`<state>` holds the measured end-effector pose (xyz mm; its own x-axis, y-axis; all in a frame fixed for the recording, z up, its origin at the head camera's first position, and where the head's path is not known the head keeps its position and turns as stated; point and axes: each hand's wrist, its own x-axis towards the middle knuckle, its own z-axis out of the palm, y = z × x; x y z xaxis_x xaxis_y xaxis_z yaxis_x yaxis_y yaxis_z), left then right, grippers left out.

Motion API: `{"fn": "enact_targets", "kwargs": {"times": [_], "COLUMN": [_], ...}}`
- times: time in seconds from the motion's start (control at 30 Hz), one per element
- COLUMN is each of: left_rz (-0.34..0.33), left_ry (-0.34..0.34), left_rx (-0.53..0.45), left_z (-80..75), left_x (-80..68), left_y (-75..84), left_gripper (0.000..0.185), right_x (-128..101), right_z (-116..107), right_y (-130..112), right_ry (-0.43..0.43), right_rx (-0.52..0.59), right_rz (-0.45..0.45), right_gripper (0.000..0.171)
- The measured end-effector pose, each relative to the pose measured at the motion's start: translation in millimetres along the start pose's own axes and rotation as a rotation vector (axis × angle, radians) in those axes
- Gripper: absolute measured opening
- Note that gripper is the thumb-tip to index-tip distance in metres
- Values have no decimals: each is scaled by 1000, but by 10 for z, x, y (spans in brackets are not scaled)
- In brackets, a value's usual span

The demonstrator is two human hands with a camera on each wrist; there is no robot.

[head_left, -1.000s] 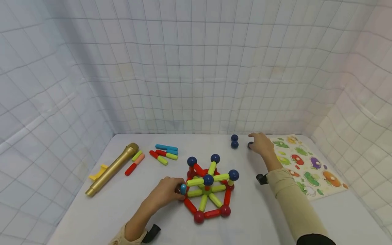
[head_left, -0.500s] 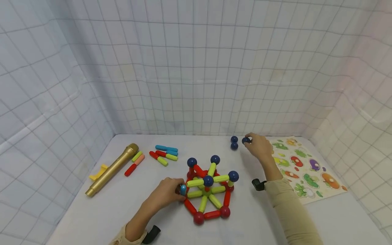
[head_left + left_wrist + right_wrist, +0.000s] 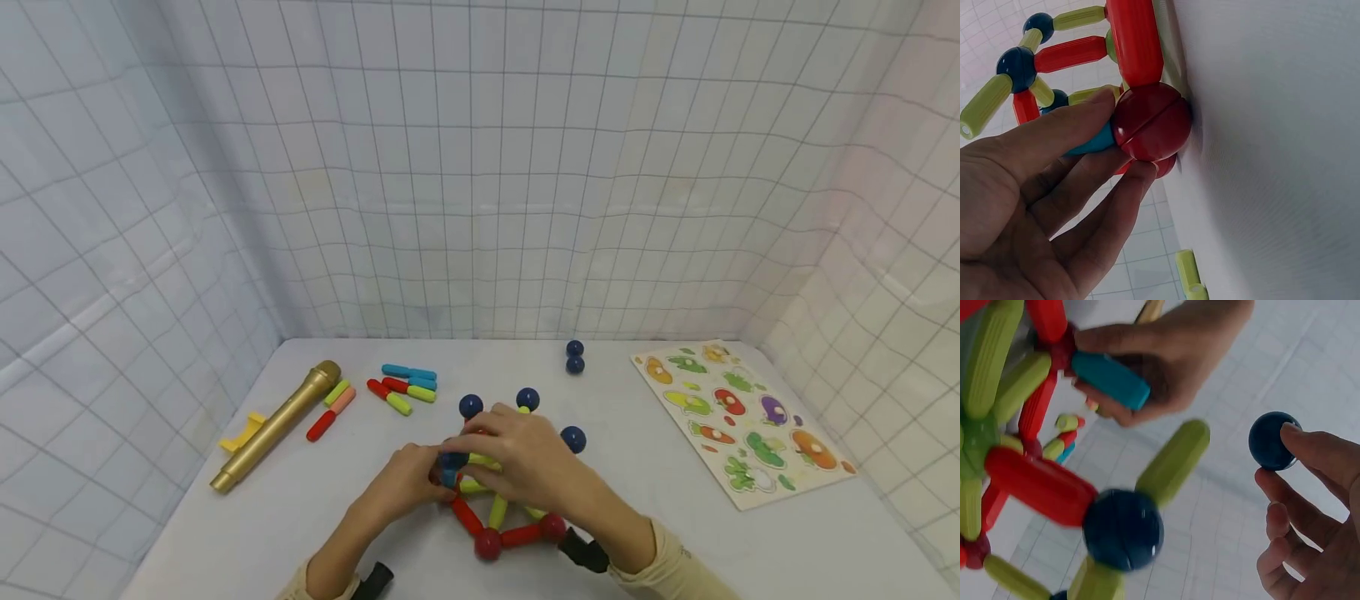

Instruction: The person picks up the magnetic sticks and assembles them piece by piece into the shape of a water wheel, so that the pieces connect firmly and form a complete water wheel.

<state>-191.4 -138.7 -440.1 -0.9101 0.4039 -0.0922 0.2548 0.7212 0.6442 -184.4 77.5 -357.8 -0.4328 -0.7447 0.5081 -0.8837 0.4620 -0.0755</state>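
A dome of red and lime magnetic sticks (image 3: 498, 500) joined by red and dark blue balls stands at the table's near middle. My left hand (image 3: 437, 477) pinches a short blue stick (image 3: 1088, 142) whose end meets a red ball (image 3: 1150, 122) at the dome's left base. My right hand (image 3: 468, 458) reaches over the dome from the right. It pinches a dark blue ball (image 3: 1272, 440) between thumb and fingers, just above the blue stick (image 3: 1110, 380) and apart from it. The right hand hides much of the dome in the head view.
A gold toy microphone (image 3: 273, 425) and a yellow piece (image 3: 240, 433) lie at the left. Several loose sticks (image 3: 401, 385) lie behind the dome. Two stacked dark blue balls (image 3: 574, 357) stand at the back. A vegetable puzzle board (image 3: 742, 417) lies right. Gridded cloth walls enclose the table.
My right hand picked up a dark blue ball at the back near the puzzle and carried it left and nearer, over the dome. The left hand kept holding the blue stick.
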Motion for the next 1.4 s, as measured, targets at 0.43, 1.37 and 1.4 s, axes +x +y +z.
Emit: {"fn": "enact_targets", "kwargs": {"times": [0.43,1.37,1.4], "left_rz": [63,-132,-135], "left_ry": [41,-36,-45], "left_rx": [11,-51,-52], "left_z": [24,0,-2], "left_x": [62,47,36], "left_y": [28,-49,-51], "left_gripper": [46,32,29], "right_x": [61,-480,-529], "right_z": [193,-208,-215], "right_y": [-47,481,516], "right_ry": [-214,-311,-346], "right_rx": [-192,-64,-33], "right_rz": [42,622,664], "right_gripper": [40,39,39]}}
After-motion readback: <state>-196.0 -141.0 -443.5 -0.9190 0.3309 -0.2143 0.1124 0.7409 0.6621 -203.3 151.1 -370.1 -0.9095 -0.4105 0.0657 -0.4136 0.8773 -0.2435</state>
